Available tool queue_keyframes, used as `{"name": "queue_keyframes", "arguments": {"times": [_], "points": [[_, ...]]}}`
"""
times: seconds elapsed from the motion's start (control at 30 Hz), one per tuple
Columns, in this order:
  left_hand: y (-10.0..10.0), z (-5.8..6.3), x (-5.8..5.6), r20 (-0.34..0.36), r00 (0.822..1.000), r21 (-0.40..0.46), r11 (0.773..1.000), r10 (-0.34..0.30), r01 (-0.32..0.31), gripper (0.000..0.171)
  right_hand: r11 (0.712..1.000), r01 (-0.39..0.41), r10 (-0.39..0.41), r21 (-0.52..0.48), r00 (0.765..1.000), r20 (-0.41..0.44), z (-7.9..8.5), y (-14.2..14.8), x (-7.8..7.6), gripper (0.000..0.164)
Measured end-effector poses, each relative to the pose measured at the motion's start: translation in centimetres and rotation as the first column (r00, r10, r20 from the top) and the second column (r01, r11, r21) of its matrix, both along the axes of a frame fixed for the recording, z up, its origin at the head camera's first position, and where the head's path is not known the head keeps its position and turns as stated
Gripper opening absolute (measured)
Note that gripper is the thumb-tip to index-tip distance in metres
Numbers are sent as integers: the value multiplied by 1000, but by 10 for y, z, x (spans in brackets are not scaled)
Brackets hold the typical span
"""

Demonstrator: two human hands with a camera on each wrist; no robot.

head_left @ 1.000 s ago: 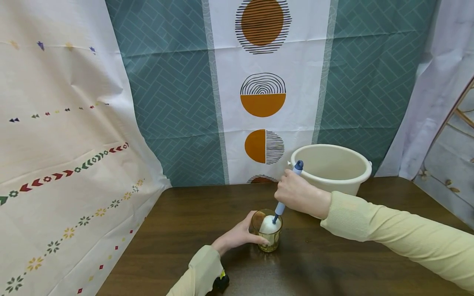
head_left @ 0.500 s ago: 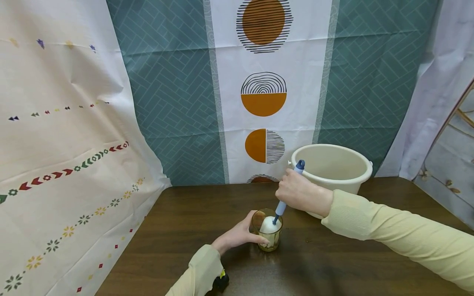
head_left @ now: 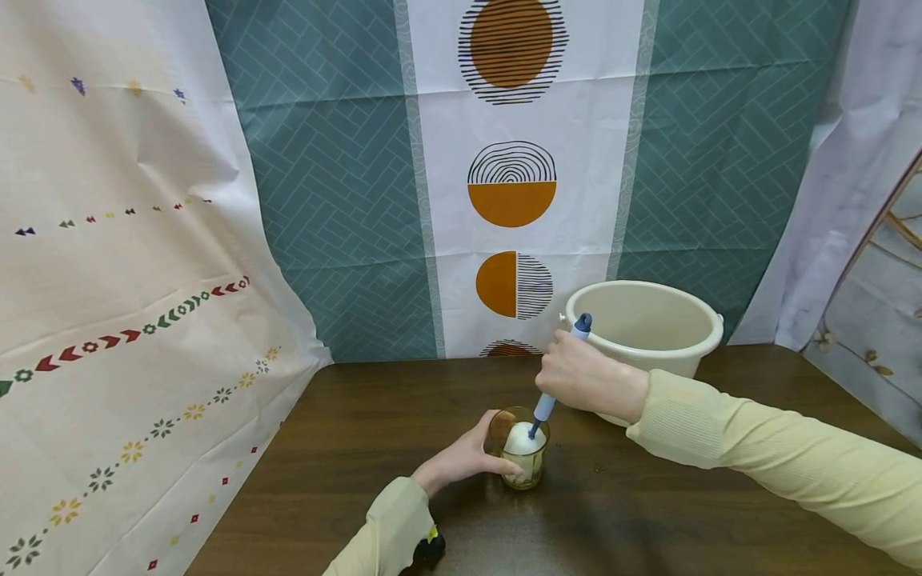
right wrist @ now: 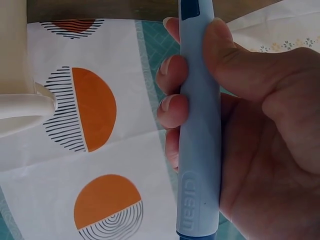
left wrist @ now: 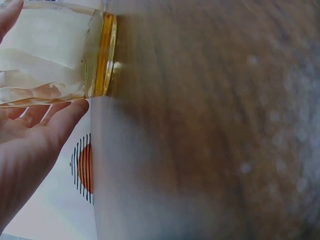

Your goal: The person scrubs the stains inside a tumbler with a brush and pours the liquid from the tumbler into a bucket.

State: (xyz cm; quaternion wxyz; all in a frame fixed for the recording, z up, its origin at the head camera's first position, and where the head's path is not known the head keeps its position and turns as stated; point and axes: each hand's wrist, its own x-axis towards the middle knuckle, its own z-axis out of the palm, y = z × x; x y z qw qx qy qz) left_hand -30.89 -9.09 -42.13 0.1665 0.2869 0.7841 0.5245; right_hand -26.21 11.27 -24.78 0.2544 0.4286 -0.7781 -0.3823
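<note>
An amber drinking glass [head_left: 524, 474] stands on the brown table, held around its side by my left hand [head_left: 464, 462], thumb in front. In the left wrist view the glass [left wrist: 47, 55] appears sideways, its base close to the tabletop and fingers along its wall. My right hand [head_left: 579, 372] grips the light-blue handle of a sponge cleaning brush [head_left: 545, 406], tilted down into the glass. Its white sponge head [head_left: 520, 442] fills much of the glass. From the right wrist, the fingers and thumb wrap the handle [right wrist: 200, 125], which has "clean" embossed on it.
Behind my right forearm stands a large cream bucket [head_left: 641, 352] at the table's back. A small black object [head_left: 430, 550] shows by my left cuff. Patterned cloths [head_left: 331, 200] hang behind and to the left of the wooden table [head_left: 403, 392].
The brush has shifted very slightly, with its sponge head a touch lower in the glass. My left hand and the glass stay where they were.
</note>
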Motion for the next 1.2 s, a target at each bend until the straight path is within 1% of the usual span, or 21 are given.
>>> {"name": "queue_keyframes", "arguments": {"times": [0.23,0.47,0.73,0.87,1.07,1.2], "points": [[0,-1,0,9,1000,-10,1000,7,-7,70,1000,-9,9,-9,1000,1,-2,3,-1,21],[-1,-2,0,8,1000,-11,1000,13,-13,71,999,-22,22,-35,1000,-16,-4,3,-2,21],[-1,-1,2,-4,1000,-9,1000,11,-11,70,999,-6,5,-46,1000,-19,-3,3,-2,20],[0,0,1,-9,1000,-14,1000,18,-19,70,998,-6,4,-59,999,-34,-3,3,-2,21],[1,1,1,-25,1000,-3,1000,5,-5,68,995,-31,26,-90,998,-53,-3,5,-4,22],[1,1,2,-21,1000,5,1000,2,-2,67,994,-41,35,-105,998,-60,-2,6,-5,23]]}}
